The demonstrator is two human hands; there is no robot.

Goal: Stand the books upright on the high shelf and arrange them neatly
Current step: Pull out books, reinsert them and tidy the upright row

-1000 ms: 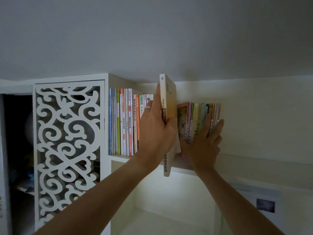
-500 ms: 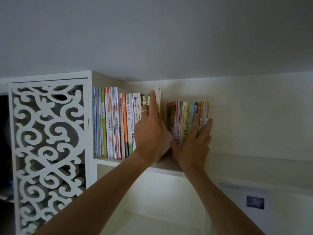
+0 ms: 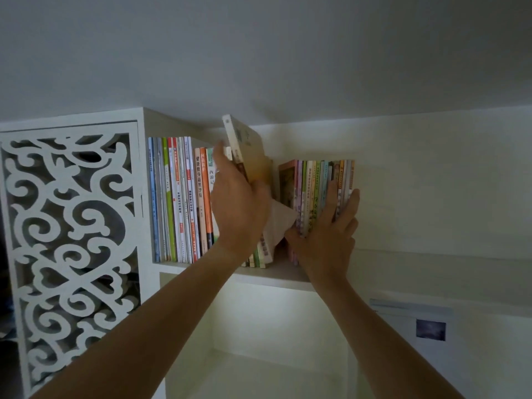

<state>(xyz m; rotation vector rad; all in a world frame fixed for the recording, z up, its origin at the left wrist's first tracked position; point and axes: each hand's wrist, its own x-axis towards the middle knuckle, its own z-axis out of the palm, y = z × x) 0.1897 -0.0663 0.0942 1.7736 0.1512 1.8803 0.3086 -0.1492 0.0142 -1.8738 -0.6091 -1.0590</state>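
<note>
Both hands are being held up at the high shelf point(image 3: 276, 273), near the middle of the frame. A cream-coloured book point(image 3: 244, 145) is being gripped by the left hand point(image 3: 240, 208), fingers and thumb curled round its lower part; the book is being tilted with its top leaning left, and it is rising above the row into the gap between two groups of books. The right hand point(image 3: 325, 237) is being pressed flat and open against the spines of the right group of books point(image 3: 316, 194), fingers straight and spread, the thumb low near the shelf board. The hands are being kept apart, just beside each other.

Two groups of upright books are being shown: the left group of books point(image 3: 178, 200) beside the white fretwork panel point(image 3: 69, 231) at the left of the frame, and the right group, where roughly a dozen thin spines are being counted, though an exact number cannot be told. Chinese characters are being displayed on several spines; "西游" is being read on one just left of the left hand. Other lettering is too small to be read.
</note>
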